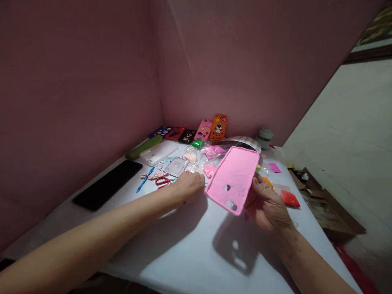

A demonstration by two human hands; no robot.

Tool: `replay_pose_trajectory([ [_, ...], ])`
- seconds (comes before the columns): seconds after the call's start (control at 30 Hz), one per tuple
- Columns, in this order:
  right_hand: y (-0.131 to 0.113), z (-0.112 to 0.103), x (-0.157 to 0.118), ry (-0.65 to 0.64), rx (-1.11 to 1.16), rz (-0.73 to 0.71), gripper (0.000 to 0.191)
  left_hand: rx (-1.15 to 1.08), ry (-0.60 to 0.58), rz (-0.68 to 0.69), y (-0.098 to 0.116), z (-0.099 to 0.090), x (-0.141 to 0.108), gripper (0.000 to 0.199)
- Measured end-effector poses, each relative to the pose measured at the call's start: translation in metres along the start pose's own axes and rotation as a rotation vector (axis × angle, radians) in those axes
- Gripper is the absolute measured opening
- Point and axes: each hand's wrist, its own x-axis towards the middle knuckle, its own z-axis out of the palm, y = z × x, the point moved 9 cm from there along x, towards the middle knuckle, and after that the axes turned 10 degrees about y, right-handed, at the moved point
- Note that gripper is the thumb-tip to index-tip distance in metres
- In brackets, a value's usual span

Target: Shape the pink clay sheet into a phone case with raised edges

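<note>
we list the white table [183, 249] first, set into a corner of pink walls. on its left edge lies a black phone [108, 184], flat and face up. our right hand [269, 206] grips the pink phone case [233, 178] from behind, fingers curled round its right edge; the case is held tilted above the table, near its middle, with its cut-outs toward us and its shadow on the cloth below. our left hand [189, 185] reaches forward, palm down, resting at a heap of small clear packets [196, 161] of pink and peach stuff; we cannot tell whether its fingers have closed on anything. a row of decorated phone cases [196, 132] leans against the back wall, the orange one [218, 127] tallest. a clear case [157, 153] and a long green piece [144, 147] lie behind the phone. small items: red scissors [162, 180], a blue tool [145, 180], a red packet [289, 199] just right of our right hand, a small grey jar [263, 138].
</note>
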Motion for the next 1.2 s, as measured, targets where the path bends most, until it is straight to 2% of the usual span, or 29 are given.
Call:
replay_pose_trajectory([
  [0.1,0.006,0.002,-0.004,-0.027,-0.034,0.015,0.013,-0.040,0.191,-0.061,-0.009,-0.046,0.002,0.020],
  [0.2,0.012,0.004,-0.007,-0.066,-0.052,0.046,0.016,-0.178,0.466,-0.090,-0.012,-0.101,-0.008,0.011],
  [0.3,0.019,0.004,-0.007,-0.093,-0.068,0.075,0.018,-0.376,0.646,-0.082,-0.008,-0.128,-0.026,0.007],
  [0.4,0.025,0.001,-0.004,-0.097,-0.077,0.093,0.019,-0.685,0.658,-0.058,-0.001,-0.124,-0.038,0.010],
  [0.47,0.029,-0.002,-0.003,-0.086,-0.079,0.109,0.023,-0.911,0.578,-0.040,0.006,-0.113,-0.042,0.010],
  [0.57,0.037,-0.002,-0.002,-0.066,-0.093,0.144,0.027,-1.000,0.463,-0.015,0.019,-0.101,-0.049,0.011],
  [0.67,0.041,0.000,-0.003,-0.046,-0.117,0.170,0.024,-0.945,0.345,-0.023,0.027,-0.088,-0.054,0.005],
  [0.73,0.041,0.001,-0.003,-0.043,-0.128,0.154,0.024,-0.852,0.321,0.038,0.034,-0.086,-0.058,0.005],
  [0.87,0.038,-0.003,-0.002,-0.030,-0.164,0.099,0.025,-0.515,0.461,0.266,0.051,-0.097,-0.071,0.012],
  [0.97,0.037,-0.003,-0.001,-0.055,-0.184,0.048,0.022,-0.340,0.483,0.336,0.061,-0.097,-0.076,0.010],
  [1.2,0.038,0.001,-0.007,-0.115,-0.207,-0.002,0.025,-0.353,0.496,0.445,0.076,-0.089,-0.080,0.010],
])
